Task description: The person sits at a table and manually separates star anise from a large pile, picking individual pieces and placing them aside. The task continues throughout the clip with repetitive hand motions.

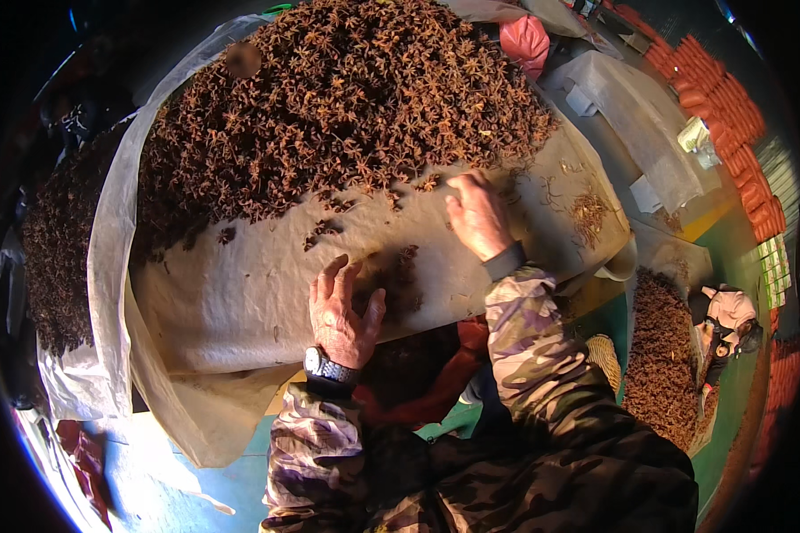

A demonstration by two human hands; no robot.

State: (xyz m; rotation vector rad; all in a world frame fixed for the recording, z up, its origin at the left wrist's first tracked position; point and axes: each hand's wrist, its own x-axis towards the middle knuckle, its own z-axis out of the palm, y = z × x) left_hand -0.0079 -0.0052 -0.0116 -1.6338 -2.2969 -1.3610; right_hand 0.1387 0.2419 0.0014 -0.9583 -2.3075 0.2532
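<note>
A large heap of dried star anise lies on a pale sheet in front of me. My left hand, with a metal watch at the wrist, is over the sheet near its front edge, fingers spread. Just right of it a small shaded group of star anise lies by the thumb. My right hand is near the heap's lower edge with its fingers curled downward; whether anything is between them is hidden. A few loose pieces lie between the heap and my left hand.
A small pile of thin stems lies at the sheet's right end. Below the front edge is a red bag. At the far right a person is beside another star anise heap. Red sacks are stacked behind.
</note>
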